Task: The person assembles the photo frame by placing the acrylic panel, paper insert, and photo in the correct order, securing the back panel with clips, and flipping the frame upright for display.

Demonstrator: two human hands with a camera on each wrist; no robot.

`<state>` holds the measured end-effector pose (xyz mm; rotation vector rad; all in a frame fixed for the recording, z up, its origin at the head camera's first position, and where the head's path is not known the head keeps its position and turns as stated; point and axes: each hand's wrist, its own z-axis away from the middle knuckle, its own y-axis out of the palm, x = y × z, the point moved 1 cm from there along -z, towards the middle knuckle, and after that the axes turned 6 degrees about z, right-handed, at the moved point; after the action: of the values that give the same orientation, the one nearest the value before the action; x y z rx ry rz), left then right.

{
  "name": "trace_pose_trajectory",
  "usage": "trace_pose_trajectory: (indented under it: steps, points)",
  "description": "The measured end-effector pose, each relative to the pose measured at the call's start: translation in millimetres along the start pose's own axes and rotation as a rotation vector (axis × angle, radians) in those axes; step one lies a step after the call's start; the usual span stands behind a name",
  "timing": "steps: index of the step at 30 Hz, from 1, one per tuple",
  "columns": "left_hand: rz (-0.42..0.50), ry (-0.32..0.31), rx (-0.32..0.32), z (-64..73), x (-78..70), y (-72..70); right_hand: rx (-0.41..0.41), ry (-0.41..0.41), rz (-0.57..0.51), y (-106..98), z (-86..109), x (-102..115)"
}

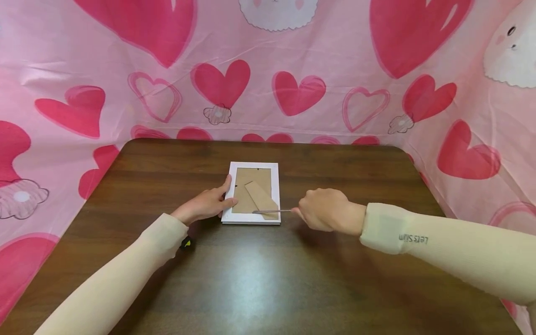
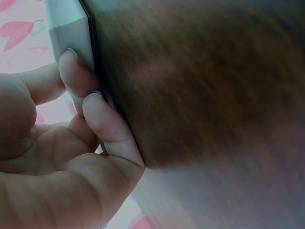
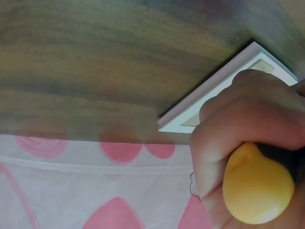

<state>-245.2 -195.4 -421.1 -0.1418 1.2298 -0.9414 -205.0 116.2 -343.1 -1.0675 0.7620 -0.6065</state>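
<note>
A white picture frame (image 1: pixel 275 186) lies face down on the table, showing its brown backing board (image 1: pixel 264 179) and a slanted stand flap (image 1: pixel 259 196). My left hand (image 1: pixel 206 203) grips the frame's left edge, thumb on the white border; in the left wrist view its fingers (image 2: pixel 107 119) curl along the frame's side. To the right, my right hand (image 1: pixel 324 209) is wrapped round a screwdriver with a black and yellow handle (image 3: pixel 259 183). The screwdriver's thin metal shaft (image 1: pixel 278 211) reaches left over the frame's lower part, its tip near the backing's bottom edge. Whether the tip touches cannot be told.
The dark wooden table (image 1: pixel 251 279) extends around the frame. A small black and yellow item (image 1: pixel 186 242) shows beside the left sleeve, partly hidden. Pink cloth with hearts (image 1: pixel 299 93) hangs behind the table and along both sides.
</note>
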Motion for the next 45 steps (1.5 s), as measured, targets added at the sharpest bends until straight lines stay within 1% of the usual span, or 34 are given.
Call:
trace_pose_trajectory:
  steps: [5, 10, 12, 18, 24, 27, 30, 33, 36, 41, 43, 45]
  points:
    - [-0.012, 0.001, -0.002, 2.2, -2.9, -3.9, 0.061, 0.023, -0.001, -9.4, -4.1, 2.2]
    - [-0.008, -0.005, -0.003, 3.0, -5.9, -7.8, 0.068, 0.002, 0.034, -21.6, -6.5, 4.0]
    - [-0.012, -0.001, -0.005, 3.1, -6.7, -9.6, 0.083, 0.0, 0.062, -29.3, -8.3, 4.8]
    - [-0.023, 0.014, -0.025, 2.9, -11.4, -15.3, 0.167, 0.024, 0.135, -55.0, -17.7, 7.2]
    - [-0.033, 0.003, -0.04, 3.5, -16.1, -22.9, 0.205, 0.024, 0.197, -78.2, -25.6, 10.6]
    - [-0.024, -0.008, -0.046, 3.8, -15.0, -23.6, 0.225, 0.043, 0.176, -80.3, -29.7, 11.1]
    - [-0.009, -0.018, -0.045, 4.6, -11.1, -21.0, 0.241, 0.053, 0.146, -71.0, -31.1, 9.2]
    - [0.002, -0.03, -0.035, 6.5, -6.3, -16.7, 0.207, 0.026, 0.123, -57.3, -30.3, 3.1]
    - [0.003, -0.037, -0.022, 7.8, -2.2, -11.4, 0.121, 0.013, 0.057, -46.5, -27.5, -11.0]
    - [0.007, -0.027, -0.014, 4.8, 1.1, -1.9, -0.045, 0.064, -0.096, -27.1, -17.3, -52.2]
    - [0.014, -0.028, -0.013, 2.2, 1.2, 1.0, -0.101, 0.069, -0.124, -14.7, -12.7, -67.8]
    - [0.017, -0.025, -0.01, 0.8, 0.8, 2.9, -0.157, 0.065, -0.137, 0.7, -8.9, -78.7]
